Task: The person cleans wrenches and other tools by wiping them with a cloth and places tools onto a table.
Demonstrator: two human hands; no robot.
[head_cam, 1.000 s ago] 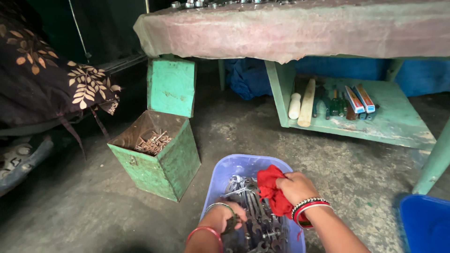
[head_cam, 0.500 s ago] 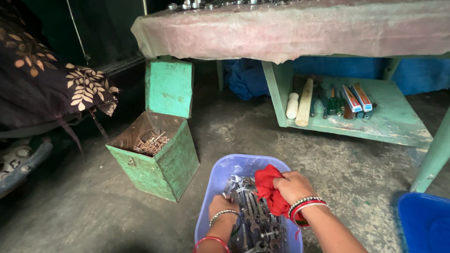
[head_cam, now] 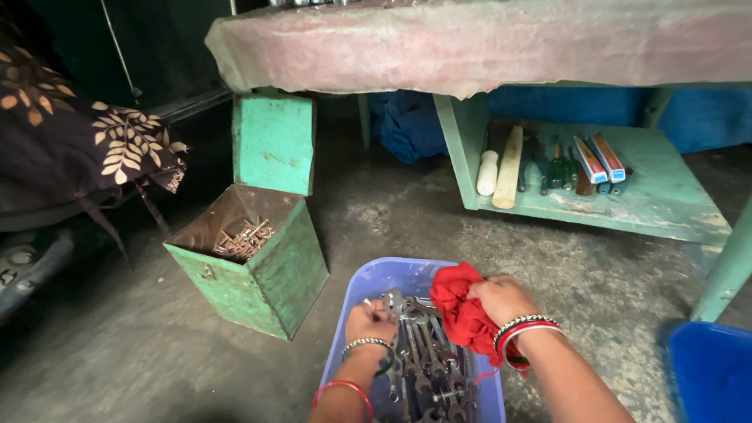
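A pale blue plastic tub [head_cam: 376, 279] on the floor holds several metal spanners [head_cam: 427, 368]. My left hand [head_cam: 370, 319] reaches into the tub and its fingers close around one spanner near the top of the pile. My right hand [head_cam: 501, 299] grips a crumpled red cloth [head_cam: 458, 307] just above the tub's right side. Both wrists wear bangles.
An open green metal box [head_cam: 270, 274] with rusty parts inside stands left of the tub. A green table with a pink cover [head_cam: 486, 47] has a low shelf [head_cam: 666, 207] bearing handles, screwdrivers and small boxes. A dark blue bin [head_cam: 709, 372] sits at the right. Patterned dark fabric [head_cam: 70, 141] hangs at left.
My left hand has moved forward over the spanners and taken hold of one. My right hand with the red cloth has lifted slightly.
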